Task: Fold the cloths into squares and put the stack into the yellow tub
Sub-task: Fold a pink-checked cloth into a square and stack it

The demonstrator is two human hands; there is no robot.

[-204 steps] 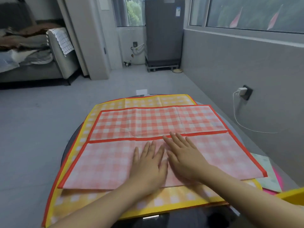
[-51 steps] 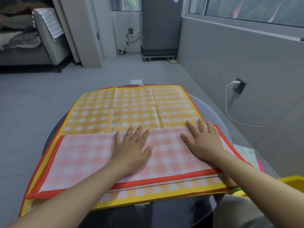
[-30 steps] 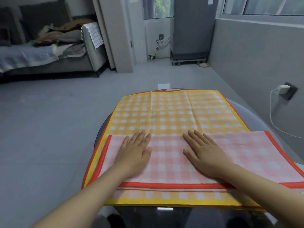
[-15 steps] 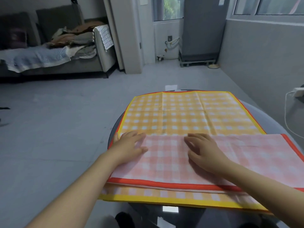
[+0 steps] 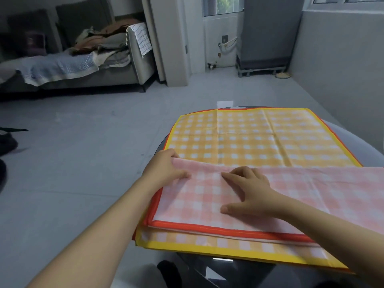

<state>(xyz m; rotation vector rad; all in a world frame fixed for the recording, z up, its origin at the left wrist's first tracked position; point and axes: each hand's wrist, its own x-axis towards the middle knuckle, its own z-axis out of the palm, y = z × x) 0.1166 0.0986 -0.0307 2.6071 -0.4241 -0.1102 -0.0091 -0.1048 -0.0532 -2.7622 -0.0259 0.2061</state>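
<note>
Early going: the pink cloth, a folded strip at 6 o'clock on the flat yellow cloth, has its 9 o'clock end pinched by the left hand, the right hand pressing curled; tub unseen.

grey tiled floor, cluttered sofa, window
</note>
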